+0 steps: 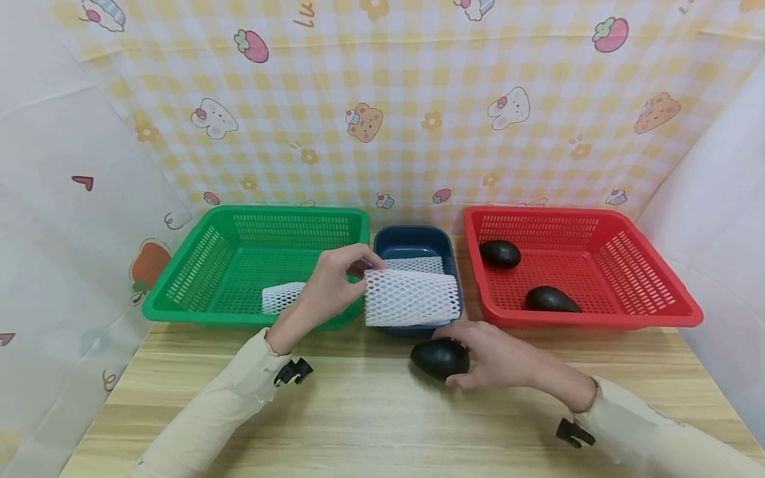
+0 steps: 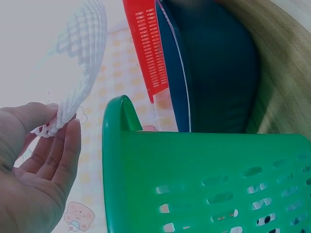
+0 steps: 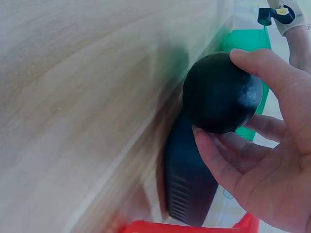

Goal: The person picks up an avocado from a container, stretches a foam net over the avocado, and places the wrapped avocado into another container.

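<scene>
My left hand (image 1: 337, 282) pinches one end of a white foam net sleeve (image 1: 412, 299), held flat above the dark blue bin (image 1: 414, 236). Thumb and fingertips meet on the sleeve's edge in the left wrist view, where the net (image 2: 80, 58) is partly washed out by glare. My right hand (image 1: 490, 352) grips a dark avocado (image 1: 440, 359) by its blunt end, in front of the blue bin. The right wrist view shows thumb and fingers around the avocado (image 3: 221, 92). Another foam net (image 1: 418, 264) lies inside the blue bin, partly hidden.
On the left stands a green basket (image 1: 257, 318) with a white foam net (image 1: 279, 298) inside, partly behind my left arm. A red basket (image 1: 588, 320) on the right holds two avocados (image 1: 501, 253). All stand on a wooden table (image 1: 370, 425) before a checked cloth.
</scene>
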Motion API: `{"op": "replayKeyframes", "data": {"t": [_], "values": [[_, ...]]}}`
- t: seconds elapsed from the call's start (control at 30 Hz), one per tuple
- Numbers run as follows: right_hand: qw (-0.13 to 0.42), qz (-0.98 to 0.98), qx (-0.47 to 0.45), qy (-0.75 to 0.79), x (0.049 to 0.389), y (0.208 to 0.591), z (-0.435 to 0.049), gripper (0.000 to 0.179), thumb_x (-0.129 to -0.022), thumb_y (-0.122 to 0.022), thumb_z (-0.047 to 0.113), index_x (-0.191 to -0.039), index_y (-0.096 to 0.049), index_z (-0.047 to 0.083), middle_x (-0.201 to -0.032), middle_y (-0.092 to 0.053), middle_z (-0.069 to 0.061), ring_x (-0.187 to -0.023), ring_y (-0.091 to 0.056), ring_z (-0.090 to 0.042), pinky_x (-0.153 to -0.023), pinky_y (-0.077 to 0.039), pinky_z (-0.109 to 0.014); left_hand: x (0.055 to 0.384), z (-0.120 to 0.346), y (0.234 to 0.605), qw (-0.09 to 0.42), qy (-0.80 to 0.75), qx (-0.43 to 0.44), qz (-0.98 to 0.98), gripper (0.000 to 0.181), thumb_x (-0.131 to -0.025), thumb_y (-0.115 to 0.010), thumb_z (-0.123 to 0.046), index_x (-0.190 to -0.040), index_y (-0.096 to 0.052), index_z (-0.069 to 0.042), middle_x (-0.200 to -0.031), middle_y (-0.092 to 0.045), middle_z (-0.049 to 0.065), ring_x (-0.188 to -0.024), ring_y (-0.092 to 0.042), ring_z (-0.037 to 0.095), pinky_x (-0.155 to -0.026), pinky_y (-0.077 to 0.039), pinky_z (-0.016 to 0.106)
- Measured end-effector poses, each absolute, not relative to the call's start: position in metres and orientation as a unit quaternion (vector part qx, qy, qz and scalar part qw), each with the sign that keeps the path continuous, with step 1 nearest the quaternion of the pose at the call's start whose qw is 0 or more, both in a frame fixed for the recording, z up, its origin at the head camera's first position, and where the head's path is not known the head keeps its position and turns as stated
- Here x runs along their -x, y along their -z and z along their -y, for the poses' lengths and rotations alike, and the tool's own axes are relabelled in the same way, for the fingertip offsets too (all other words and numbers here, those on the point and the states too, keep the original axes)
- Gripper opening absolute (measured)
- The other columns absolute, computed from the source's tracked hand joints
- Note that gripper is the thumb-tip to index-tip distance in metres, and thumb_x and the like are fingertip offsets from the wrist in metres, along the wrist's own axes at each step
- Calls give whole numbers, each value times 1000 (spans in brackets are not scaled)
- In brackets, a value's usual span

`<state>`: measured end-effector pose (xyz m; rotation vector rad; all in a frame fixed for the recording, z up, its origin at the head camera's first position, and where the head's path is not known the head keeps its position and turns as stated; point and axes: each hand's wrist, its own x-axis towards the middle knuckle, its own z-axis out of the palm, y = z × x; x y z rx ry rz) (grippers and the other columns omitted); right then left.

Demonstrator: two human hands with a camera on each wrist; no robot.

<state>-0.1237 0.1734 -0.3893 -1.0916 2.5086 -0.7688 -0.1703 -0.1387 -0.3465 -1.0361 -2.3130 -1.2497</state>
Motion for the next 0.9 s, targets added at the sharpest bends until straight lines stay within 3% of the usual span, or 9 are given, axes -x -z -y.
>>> {"op": "replayKeyframes", "data": {"t": [0.4,0.9], "values": [[143,-872,381,272,124,369,-177,64,-79,-89,36,-134,-62,17,-130,-62,6,-112,-57,-14,-88,-55,-38,170,140,347,168,438,366,804,40,-78,-61,26,-101,-72,-5,-100,-70,5,-78,-66,11,-68,-56,27],[101,-877,394,256,133,342,-189,63,-75,-93,25,-131,-64,16,-119,-62,5,-99,-58,-15,-77,-58,-37,170,145,343,160,460,348,801,42,-80,-61,27,-101,-73,-7,-100,-70,2,-83,-68,12,-70,-57,28]]}}
